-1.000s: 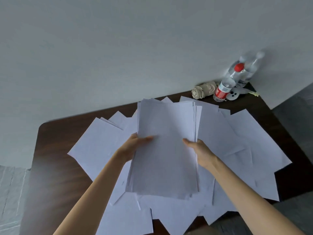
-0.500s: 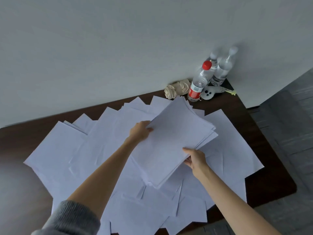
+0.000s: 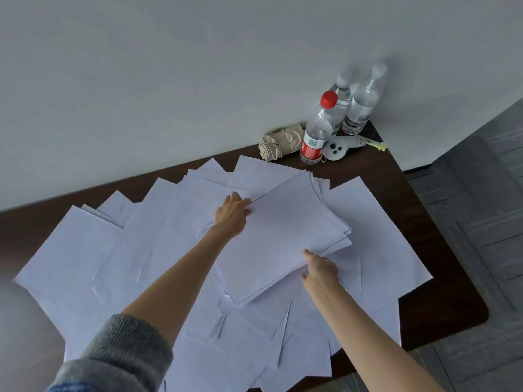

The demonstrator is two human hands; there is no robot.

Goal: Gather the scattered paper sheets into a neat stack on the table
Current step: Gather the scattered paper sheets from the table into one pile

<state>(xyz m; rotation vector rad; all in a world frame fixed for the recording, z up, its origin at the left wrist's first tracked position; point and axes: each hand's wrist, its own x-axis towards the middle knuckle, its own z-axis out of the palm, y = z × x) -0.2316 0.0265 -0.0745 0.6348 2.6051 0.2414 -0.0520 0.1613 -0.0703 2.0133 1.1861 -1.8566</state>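
Left hand (image 3: 232,213) grips the stack (image 3: 283,233) at its far edge. Right hand (image 3: 321,268) pinches its near edge. The stack lies skewed on loose sheets (image 3: 85,250), near the red-capped bottle (image 3: 319,131). Risk: uneven grip fans the stack, or pushing it bottleward topples the bottle.

- A single wide-angle view is taken from the person's head, above the near edge of the table (image 3: 441,301).
- It is faced forward and down, tilted, towards the wall (image 3: 169,80).
- The stack (image 3: 283,236) is seen close, near mid-frame.
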